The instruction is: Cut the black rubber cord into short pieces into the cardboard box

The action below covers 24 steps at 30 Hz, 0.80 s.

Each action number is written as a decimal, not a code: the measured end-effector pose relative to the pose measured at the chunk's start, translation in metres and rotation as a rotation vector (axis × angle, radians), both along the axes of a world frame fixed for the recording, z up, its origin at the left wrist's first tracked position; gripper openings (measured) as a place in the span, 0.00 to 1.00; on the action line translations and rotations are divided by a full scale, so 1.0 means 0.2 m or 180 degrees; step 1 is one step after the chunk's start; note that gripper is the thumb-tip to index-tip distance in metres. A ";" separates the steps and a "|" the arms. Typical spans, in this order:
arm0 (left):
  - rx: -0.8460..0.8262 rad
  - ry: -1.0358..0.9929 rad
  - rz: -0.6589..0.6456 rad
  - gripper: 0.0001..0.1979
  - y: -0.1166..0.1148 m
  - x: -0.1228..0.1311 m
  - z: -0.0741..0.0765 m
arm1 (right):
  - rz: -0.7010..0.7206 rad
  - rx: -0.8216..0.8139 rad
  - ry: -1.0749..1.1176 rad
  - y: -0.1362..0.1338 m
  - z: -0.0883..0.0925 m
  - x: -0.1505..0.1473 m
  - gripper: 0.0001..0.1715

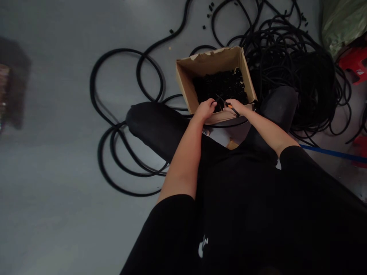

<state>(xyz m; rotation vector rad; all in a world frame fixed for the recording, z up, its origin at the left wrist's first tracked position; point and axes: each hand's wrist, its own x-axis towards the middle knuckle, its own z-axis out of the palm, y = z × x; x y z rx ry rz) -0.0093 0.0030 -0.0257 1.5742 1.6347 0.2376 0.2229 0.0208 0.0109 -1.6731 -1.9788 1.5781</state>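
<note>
An open cardboard box (208, 63) stands on the floor between my knees, filled with small black rubber pieces (219, 89). My left hand (205, 109) is at the box's near rim, its fingers closed on something small and dark that I cannot make out clearly. My right hand (234, 106) grips a pair of orange-handled scissors (229, 106), whose dark blades point toward my left hand. A black rubber cord (218, 125) runs along the box's near side.
A large tangle of black cord (289, 65) lies behind the box, with loose loops (114, 76) on the grey floor at left. Small black cut bits (210, 7) lie at the top. A green bag (342, 26), red objects (355, 65) and a blue strip (332, 153) are at right.
</note>
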 end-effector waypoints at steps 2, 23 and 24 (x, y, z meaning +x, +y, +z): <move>0.0028 0.0073 0.0156 0.19 0.00 0.01 0.01 | 0.0002 0.0202 -0.0010 0.01 0.00 0.00 0.16; 0.0065 -0.0140 -0.0080 0.17 -0.02 0.02 0.10 | 0.0649 -0.0097 0.0315 -0.03 -0.12 -0.01 0.16; 0.0040 -0.0151 -0.0043 0.17 -0.02 0.02 0.10 | 0.0602 -0.0054 0.0220 -0.03 -0.11 -0.01 0.15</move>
